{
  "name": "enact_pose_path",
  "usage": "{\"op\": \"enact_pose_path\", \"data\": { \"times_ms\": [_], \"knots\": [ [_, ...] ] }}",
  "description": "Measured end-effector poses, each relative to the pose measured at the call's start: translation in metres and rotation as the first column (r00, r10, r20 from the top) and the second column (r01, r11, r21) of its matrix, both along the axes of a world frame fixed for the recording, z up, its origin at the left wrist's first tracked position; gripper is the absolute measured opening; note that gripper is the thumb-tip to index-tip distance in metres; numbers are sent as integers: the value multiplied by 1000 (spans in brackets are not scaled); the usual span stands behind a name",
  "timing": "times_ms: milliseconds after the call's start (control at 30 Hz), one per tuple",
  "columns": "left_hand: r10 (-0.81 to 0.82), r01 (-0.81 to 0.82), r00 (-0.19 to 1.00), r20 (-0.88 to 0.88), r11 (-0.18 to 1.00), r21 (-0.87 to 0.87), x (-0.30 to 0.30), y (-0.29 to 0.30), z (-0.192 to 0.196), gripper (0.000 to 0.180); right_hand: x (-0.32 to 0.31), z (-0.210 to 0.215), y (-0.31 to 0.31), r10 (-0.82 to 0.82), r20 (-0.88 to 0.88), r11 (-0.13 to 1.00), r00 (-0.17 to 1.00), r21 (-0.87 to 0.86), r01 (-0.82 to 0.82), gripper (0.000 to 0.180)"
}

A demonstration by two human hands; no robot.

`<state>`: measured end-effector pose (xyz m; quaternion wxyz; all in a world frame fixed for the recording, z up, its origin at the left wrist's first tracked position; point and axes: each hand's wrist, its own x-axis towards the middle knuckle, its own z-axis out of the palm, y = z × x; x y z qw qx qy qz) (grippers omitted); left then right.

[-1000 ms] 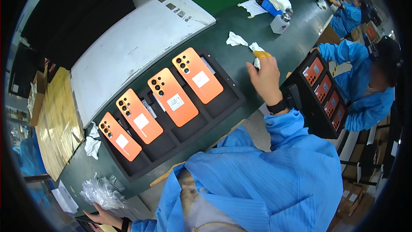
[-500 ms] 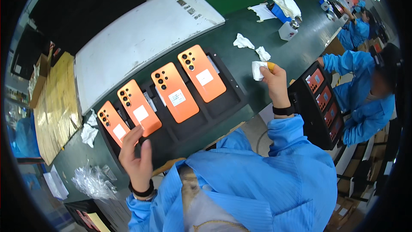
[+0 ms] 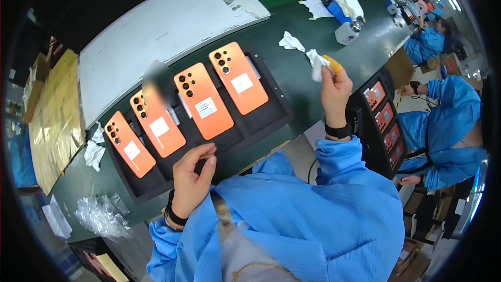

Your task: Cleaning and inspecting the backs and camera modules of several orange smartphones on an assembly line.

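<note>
Several orange phones lie back side up in a black tray (image 3: 209, 149), each with a white label. They include the leftmost phone (image 3: 122, 138), the second phone (image 3: 166, 143), the third phone (image 3: 211, 117) and the rightmost phone (image 3: 245, 96). A blurred patch covers part of the second phone's upper end. My left hand (image 3: 192, 180) is at the tray's near edge below the third phone, fingers loosely bent, thumb apart, holding nothing. Right of the tray, my right hand (image 3: 336, 91) pinches a white wipe (image 3: 316, 65); a yellow finger cot (image 3: 333, 65) covers one finger.
Another white wipe (image 3: 291, 42) lies behind. Farther back stand a white bottle (image 3: 346, 34) and a blue box (image 3: 338, 12). A white board (image 3: 172, 26) lies behind the tray, crumpled clear plastic (image 3: 102, 216) at left. A co-worker (image 3: 449, 125) is beside a black phone rack (image 3: 368, 141) at right.
My left hand has moved right, from over the left phones to the tray's near edge. My right hand still grips a wipe, now bunched differently. The whole view has shifted slightly.
</note>
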<state>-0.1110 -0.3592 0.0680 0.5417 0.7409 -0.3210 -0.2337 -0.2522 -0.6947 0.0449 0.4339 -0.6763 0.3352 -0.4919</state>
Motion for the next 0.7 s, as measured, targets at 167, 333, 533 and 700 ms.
{"op": "enact_pose_path", "data": {
  "times_ms": [167, 333, 533, 700],
  "knots": [
    [-103, 95, 990, 101, 993, 76, 1, -2, 4, 26, -38, -27, -25, -196, -724, 880, 661, -427, -207, 35],
    [-145, 123, 965, 217, 986, 115, 0, -7, 5, 27, -28, -17, -61, -179, -511, 947, 841, -321, 6, 31],
    [-131, 94, 945, 298, 986, 136, -3, -9, 2, 26, 2, -34, -97, -384, -737, 836, 556, -533, -128, 28],
    [-134, 101, 952, 276, 987, 128, -5, -9, 4, 26, -9, -16, -102, 6, -406, 999, 914, 50, 15, 23]
  ]
}}
